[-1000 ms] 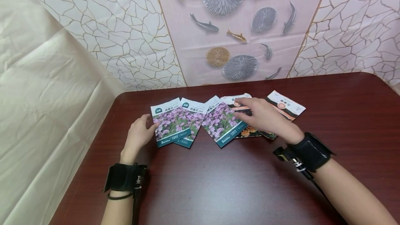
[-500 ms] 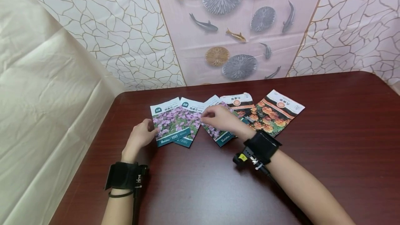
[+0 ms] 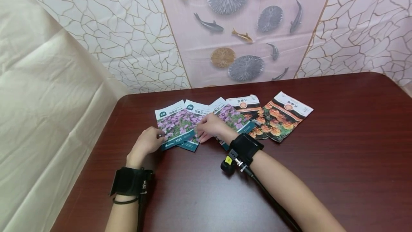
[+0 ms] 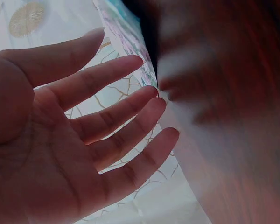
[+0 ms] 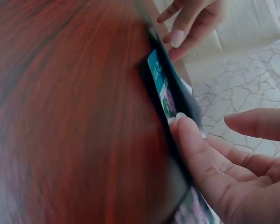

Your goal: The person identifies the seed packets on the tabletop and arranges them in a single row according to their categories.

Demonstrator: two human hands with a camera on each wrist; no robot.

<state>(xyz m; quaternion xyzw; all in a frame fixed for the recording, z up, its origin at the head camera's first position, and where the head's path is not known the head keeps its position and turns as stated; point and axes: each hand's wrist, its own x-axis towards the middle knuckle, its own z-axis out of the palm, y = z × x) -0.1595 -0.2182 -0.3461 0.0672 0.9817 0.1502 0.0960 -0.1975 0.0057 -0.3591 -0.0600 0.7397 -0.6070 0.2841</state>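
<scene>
Landmark: leftmost purple-flower paper seed packet w/ teal bottom strip point(image 3: 175, 129), lying flat on dark red-brown wooden desk point(image 3: 338, 146).
L hand point(image 3: 146, 143): at packet's left edge, fingertips touching it; fingers straight, spread in left wrist view point(image 4: 60, 140), gripping nothing.
R hand point(image 3: 210, 127): just right of landmark, on second purple-flower packet point(image 3: 194, 117) overlapping it; fingers look bent at its lower edge, firm pinch can't tell.
Others: third purple packet point(image 3: 233, 117) further right, then two orange-flower packets w/ black bands point(image 3: 278, 119), fanned in a row.
Step (judged): gathering the purple packets together; early.
Next needs: slide second packet square over landmark, L hand as stop, edges aligned.
</scene>
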